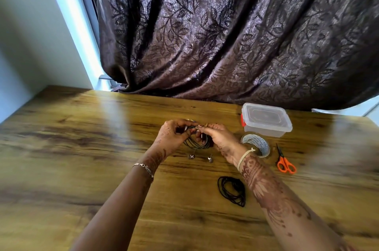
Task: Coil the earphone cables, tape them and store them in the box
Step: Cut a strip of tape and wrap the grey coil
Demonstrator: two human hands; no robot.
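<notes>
My left hand (172,136) and my right hand (219,138) both pinch the top of a coiled dark earphone cable (194,144), held just above the wooden table (82,148). Its loops hang between the hands, and two earbuds (191,156) dangle below. A second black cable (231,190) lies coiled loosely on the table beside my right forearm. A roll of clear tape (264,144) sits right of my right hand. Behind the roll stands a clear plastic box (266,119) with its lid on and a red latch.
Orange-handled scissors (285,163) lie right of the tape roll. A dark leaf-patterned curtain (225,35) hangs down to the table's far edge. A pale wall (30,35) stands at the left.
</notes>
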